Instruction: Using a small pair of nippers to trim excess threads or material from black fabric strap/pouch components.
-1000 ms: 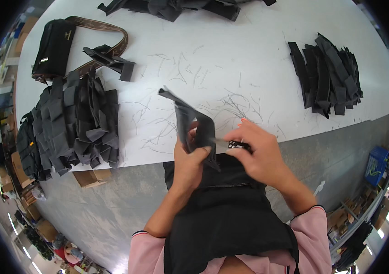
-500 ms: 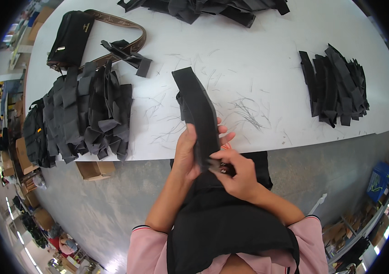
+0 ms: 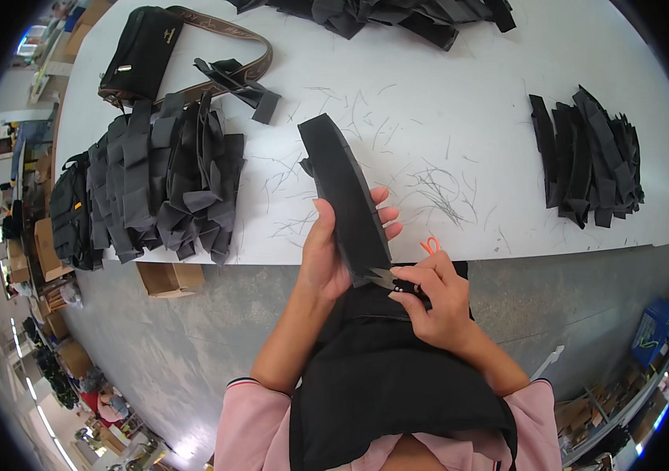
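Note:
My left hand (image 3: 329, 251) is wrapped round a long black fabric strip (image 3: 344, 188), thumb on one side and fingertips showing at the other. The strip slants over the table's near edge, its lower end toward me. In my right hand (image 3: 438, 302) is a pair of thread snips (image 3: 388, 280), gripped between thumb and fingers. Their pointed blades are parted beside the strip's lower end; whether they touch it I cannot tell. An orange loop (image 3: 429, 245) sticks out above the right hand's fingers.
On the white table (image 3: 475, 118) lie a large pile of black strips (image 3: 163, 180) at left, a smaller pile (image 3: 592, 161) at right and another heap (image 3: 366, 16) at the far edge. A black shoulder bag (image 3: 142, 55) is at far left. Thread clippings (image 3: 440, 192) litter the middle.
The snips and my right hand have drawn slightly right, away from the strip, and the blades now show clearly apart. My left hand still holds the strip. The whole view has shifted a little.

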`<state>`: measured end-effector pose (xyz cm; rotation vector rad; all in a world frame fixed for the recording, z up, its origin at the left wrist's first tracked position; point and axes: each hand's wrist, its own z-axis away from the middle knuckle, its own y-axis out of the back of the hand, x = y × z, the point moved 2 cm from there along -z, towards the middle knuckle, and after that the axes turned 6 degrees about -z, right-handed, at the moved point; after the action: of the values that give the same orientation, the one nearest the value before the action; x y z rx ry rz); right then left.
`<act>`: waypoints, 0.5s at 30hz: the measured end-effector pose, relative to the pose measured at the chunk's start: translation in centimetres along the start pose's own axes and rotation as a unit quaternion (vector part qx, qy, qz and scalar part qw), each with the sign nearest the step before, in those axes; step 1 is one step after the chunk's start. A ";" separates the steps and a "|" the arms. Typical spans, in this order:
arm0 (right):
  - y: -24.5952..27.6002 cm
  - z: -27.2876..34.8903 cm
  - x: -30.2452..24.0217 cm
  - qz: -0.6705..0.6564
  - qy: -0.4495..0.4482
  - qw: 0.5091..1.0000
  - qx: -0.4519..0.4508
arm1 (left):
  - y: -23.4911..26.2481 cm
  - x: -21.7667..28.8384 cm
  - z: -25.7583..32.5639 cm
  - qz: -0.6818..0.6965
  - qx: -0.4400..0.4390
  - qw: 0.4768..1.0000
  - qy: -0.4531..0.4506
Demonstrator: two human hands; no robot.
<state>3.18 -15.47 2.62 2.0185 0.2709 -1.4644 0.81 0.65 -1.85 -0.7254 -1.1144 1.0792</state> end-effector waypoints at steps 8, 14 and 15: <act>-0.5 -0.4 -0.3 0.055 0.078 0.995 -0.005 | 0.2 -0.6 0.0 -0.007 -0.027 1.000 -0.005; -0.3 0.3 -0.3 0.058 0.127 0.989 0.052 | 0.5 -0.6 -0.1 0.028 -0.035 0.999 -0.006; -0.3 0.0 -0.5 0.053 0.115 0.991 0.031 | 0.4 -0.5 -0.1 0.028 -0.035 0.999 -0.007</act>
<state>2.84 -15.16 2.93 2.2187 0.2124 -1.1891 0.72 0.28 -2.42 -0.8088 -1.1539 1.0989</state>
